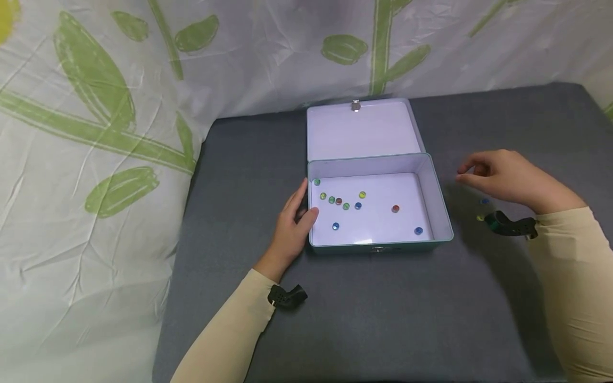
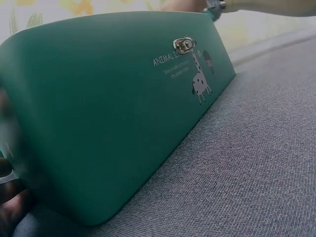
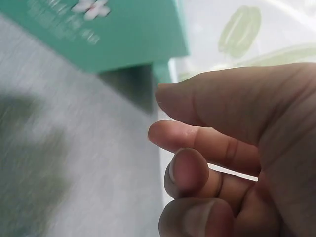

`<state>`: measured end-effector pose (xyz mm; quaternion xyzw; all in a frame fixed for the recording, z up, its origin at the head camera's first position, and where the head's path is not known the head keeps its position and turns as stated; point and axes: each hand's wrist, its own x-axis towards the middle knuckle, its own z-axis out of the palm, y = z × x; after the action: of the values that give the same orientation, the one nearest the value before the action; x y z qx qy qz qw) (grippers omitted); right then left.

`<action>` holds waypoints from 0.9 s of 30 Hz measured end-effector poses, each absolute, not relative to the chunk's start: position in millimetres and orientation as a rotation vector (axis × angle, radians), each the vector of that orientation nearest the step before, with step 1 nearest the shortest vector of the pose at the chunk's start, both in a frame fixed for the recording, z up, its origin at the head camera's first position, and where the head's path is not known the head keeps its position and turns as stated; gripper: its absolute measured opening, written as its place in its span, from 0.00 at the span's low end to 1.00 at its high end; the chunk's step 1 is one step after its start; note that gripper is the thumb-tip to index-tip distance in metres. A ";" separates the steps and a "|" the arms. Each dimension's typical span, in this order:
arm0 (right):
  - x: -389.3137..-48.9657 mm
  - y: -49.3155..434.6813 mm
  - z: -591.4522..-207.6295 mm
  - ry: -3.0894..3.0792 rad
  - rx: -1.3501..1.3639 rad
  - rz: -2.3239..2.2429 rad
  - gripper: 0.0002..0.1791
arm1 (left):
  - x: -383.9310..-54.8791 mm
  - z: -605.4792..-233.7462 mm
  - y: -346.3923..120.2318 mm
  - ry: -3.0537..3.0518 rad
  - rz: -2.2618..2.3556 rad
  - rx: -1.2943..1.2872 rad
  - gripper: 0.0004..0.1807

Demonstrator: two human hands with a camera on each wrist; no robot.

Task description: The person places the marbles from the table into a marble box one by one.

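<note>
A green tin box with a pale inside stands with its lid tipped back. Scattered over its floor are several small glass marbles in green, yellow, blue and red. My left hand rests along the box's left wall, fingers extended on the outside and thumb tip at the rim. To the right of the box my right hand is raised over the table, holding nothing. In the right wrist view a gap shows between its thumb and forefinger, the other fingers loosely curled.
Under the right wrist, a blue marble and a yellow-green marble lie on the grey cloth-covered table. A metal clasp sits on the box's front. Behind the table hangs a white curtain with green leaves.
</note>
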<state>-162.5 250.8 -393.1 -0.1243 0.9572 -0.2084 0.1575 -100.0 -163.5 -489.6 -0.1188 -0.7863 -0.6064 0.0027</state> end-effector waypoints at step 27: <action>-145.3 294.6 -437.2 2.662 -0.330 -0.543 0.17 | -89.4 -452.3 -156.4 -2.500 -1.895 -0.367 0.34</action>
<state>-145.3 294.6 -437.2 -0.1182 0.9528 -0.1942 0.2011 -89.4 -156.4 -452.3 -0.1161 -0.7916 -0.5999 -0.0083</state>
